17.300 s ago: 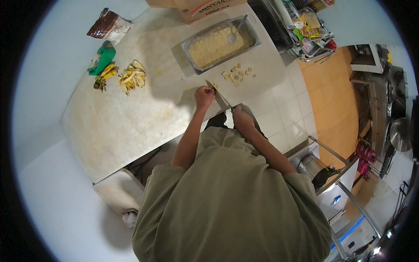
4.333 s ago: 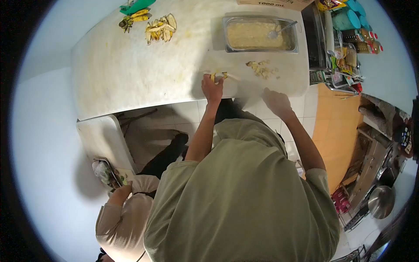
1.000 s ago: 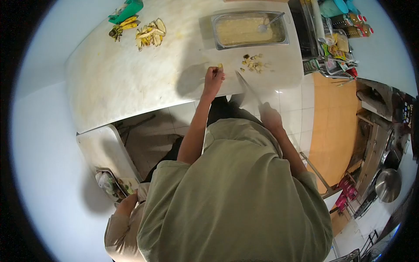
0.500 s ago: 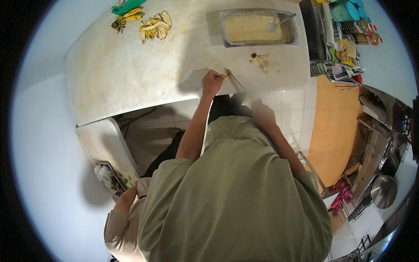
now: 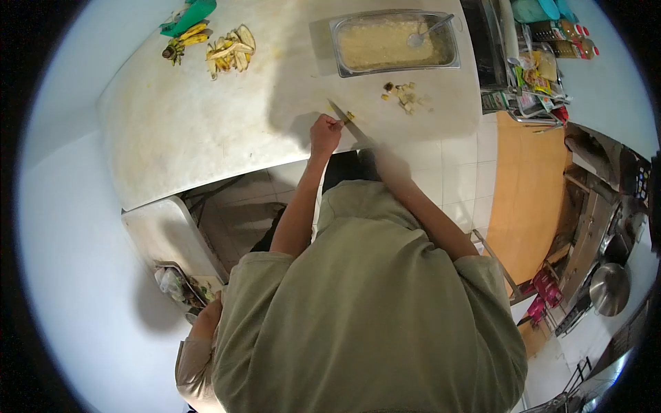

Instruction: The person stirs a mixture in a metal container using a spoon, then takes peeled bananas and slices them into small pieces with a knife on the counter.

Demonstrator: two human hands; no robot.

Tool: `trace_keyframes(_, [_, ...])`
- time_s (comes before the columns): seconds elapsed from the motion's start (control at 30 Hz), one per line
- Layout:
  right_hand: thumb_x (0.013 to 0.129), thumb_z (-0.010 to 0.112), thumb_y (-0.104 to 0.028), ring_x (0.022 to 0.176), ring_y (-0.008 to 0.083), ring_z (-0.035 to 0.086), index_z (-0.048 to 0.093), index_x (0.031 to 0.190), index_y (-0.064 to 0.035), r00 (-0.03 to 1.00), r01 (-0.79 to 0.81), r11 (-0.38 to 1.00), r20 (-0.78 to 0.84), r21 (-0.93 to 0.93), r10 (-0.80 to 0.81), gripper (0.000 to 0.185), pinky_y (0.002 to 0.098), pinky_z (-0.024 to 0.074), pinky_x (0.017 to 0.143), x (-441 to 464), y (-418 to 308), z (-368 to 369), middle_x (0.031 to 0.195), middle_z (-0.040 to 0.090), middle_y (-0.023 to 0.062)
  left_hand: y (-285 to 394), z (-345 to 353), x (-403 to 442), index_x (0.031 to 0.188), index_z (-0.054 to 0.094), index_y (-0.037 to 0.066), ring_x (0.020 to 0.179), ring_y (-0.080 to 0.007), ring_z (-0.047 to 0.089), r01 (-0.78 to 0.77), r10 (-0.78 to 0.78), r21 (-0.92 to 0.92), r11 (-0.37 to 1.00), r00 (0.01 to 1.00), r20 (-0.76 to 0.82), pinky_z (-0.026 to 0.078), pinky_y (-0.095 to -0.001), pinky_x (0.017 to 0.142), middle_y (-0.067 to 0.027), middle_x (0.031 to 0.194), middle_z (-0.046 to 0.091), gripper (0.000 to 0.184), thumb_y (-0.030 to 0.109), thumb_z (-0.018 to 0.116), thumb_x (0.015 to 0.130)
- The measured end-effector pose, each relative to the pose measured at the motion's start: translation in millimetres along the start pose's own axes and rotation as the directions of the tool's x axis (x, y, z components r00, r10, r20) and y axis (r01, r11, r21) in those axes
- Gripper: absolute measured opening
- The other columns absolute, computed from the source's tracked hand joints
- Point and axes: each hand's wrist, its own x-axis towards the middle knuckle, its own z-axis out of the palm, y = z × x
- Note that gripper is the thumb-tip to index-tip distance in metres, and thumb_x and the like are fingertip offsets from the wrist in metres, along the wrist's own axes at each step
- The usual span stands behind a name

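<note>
My left hand [image 5: 325, 133] is closed near the front edge of the table, its fingertips pinching a small yellowish piece of banana [image 5: 350, 116]. Across that piece lies the blade of a knife [image 5: 355, 129], its tip pointing away from me to the left. My right hand [image 5: 390, 164], smeared by motion, is closed on the knife's handle at the table edge; the handle itself is hidden. Just beyond, several cut banana pieces [image 5: 406, 100], some browned, lie scattered on the table.
A metal pan [image 5: 336, 51] of pale yellow mash with a ladle [image 5: 416, 40] stands at the back of the white table [image 5: 206, 131]. Banana peels [image 5: 232, 51] and whole bananas [image 5: 191, 38] lie back left. Another person's arm [image 5: 206, 321] shows at lower left.
My right hand has moved up and left toward the table, bringing the knife blade across the piece at my left fingertips. The whole view has shifted slightly.
</note>
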Motion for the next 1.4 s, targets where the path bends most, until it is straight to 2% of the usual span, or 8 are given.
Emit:
trace_keyframes(0.2, [0.103, 0.041, -0.033, 0.078, 0.0426, 0.070, 0.045, 0.105, -0.0013, 0.962, -0.161, 0.979, 0.200, -0.128, 0.184, 0.032, 0.0528, 0.0566, 0.067, -29, 29, -18, 0.080, 0.069, 0.0243, -4, 2, -4, 0.089, 0.063, 0.000, 0.070, -0.0210, 0.066, -0.103, 0.103, -0.077, 0.992, 0.995, -0.004, 0.051, -0.0335, 0.065, -0.0120, 0.078, 0.070, 0.021, 0.016, 0.077, 0.085])
trace_keyframes(0.5, [0.102, 0.048, -0.031, 0.071, 0.0461, 0.068, 0.044, 0.103, -0.0010, 0.990, -0.111, 0.990, -0.098, -0.087, 0.103, 0.030, 0.0552, 0.0547, 0.061, -24, 33, -23, 0.073, 0.066, 0.0272, -15, -5, -13, 0.096, 0.062, 0.001, 0.063, -0.0117, 0.058, -0.044, 0.037, -0.319, 0.947, 0.999, -0.028, 0.051, -0.0292, 0.060, -0.0053, 0.074, 0.064, 0.020, 0.017, 0.073, 0.090])
trace_keyframes(0.6, [0.103, 0.048, -0.029, 0.065, 0.0468, 0.066, 0.043, 0.099, 0.0003, 0.957, -0.259, 0.965, -0.125, 0.036, 0.261, 0.030, 0.0540, 0.0533, 0.052, -35, 29, -56, 0.069, 0.065, 0.0286, -23, 18, -7, 0.096, 0.063, 0.001, 0.061, -0.0111, 0.059, -0.322, 0.281, -0.191, 0.927, 0.936, -0.215, 0.051, -0.0281, 0.059, -0.0071, 0.076, 0.065, 0.020, 0.017, 0.073, 0.090])
trace_keyframes(0.67, [0.103, 0.048, -0.030, 0.064, 0.0459, 0.066, 0.043, 0.096, 0.0006, 0.926, -0.353, 0.930, -0.103, 0.101, 0.363, 0.032, 0.0546, 0.0525, 0.051, -36, 24, -72, 0.069, 0.064, 0.0286, -11, 27, -4, 0.097, 0.063, 0.000, 0.060, -0.0122, 0.060, -0.245, 0.223, -0.233, 0.941, 0.968, -0.119, 0.051, -0.0289, 0.057, -0.0078, 0.076, 0.066, 0.021, 0.017, 0.073, 0.090])
trace_keyframes(0.8, [0.102, 0.049, -0.031, 0.061, 0.0445, 0.066, 0.044, 0.096, -0.0013, 0.966, -0.235, 0.972, -0.103, 0.025, 0.236, 0.031, 0.0533, 0.0519, 0.050, -40, 14, -76, 0.066, 0.064, 0.0263, 17, 45, 5, 0.095, 0.063, 0.000, 0.060, -0.0144, 0.064, -0.070, 0.077, -0.380, 0.922, 0.997, 0.004, 0.052, -0.0302, 0.055, -0.0091, 0.075, 0.067, 0.021, 0.016, 0.074, 0.088])
trace_keyframes(0.97, [0.101, 0.051, -0.032, 0.060, 0.0440, 0.065, 0.045, 0.098, -0.0042, 0.989, 0.014, 0.997, -0.146, -0.071, -0.024, 0.028, 0.0534, 0.0515, 0.051, -35, 27, -41, 0.063, 0.064, 0.0226, 18, 52, 20, 0.091, 0.064, 0.000, 0.061, -0.0154, 0.066, -0.124, 0.121, -0.166, 0.978, 0.992, -0.026, 0.053, -0.0299, 0.053, -0.0094, 0.074, 0.067, 0.020, 0.015, 0.076, 0.086])
trace_keyframes(1.2, [0.101, 0.049, -0.030, 0.067, 0.0436, 0.068, 0.047, 0.102, -0.0017, 0.993, -0.118, 0.992, -0.015, -0.042, 0.117, 0.028, 0.0536, 0.0539, 0.057, -22, 19, -44, 0.070, 0.067, 0.0241, 31, 48, 20, 0.084, 0.067, 0.002, 0.074, -0.0229, 0.069, 0.045, -0.039, -0.193, 0.980, 0.999, 0.034, 0.053, -0.0349, 0.069, -0.0119, 0.078, 0.070, 0.013, 0.013, 0.074, 0.084])
trace_keyframes(1.4, [0.100, 0.048, -0.027, 0.074, 0.0438, 0.069, 0.046, 0.105, -0.0006, 0.995, -0.103, 0.994, -0.016, -0.046, 0.102, 0.027, 0.0532, 0.0561, 0.063, 10, 12, -40, 0.078, 0.069, 0.0258, 32, 48, 17, 0.085, 0.067, 0.001, 0.075, -0.0255, 0.070, -0.123, 0.120, -0.066, 0.990, 0.992, -0.044, 0.053, -0.0365, 0.069, -0.0140, 0.079, 0.071, 0.012, 0.012, 0.071, 0.086])
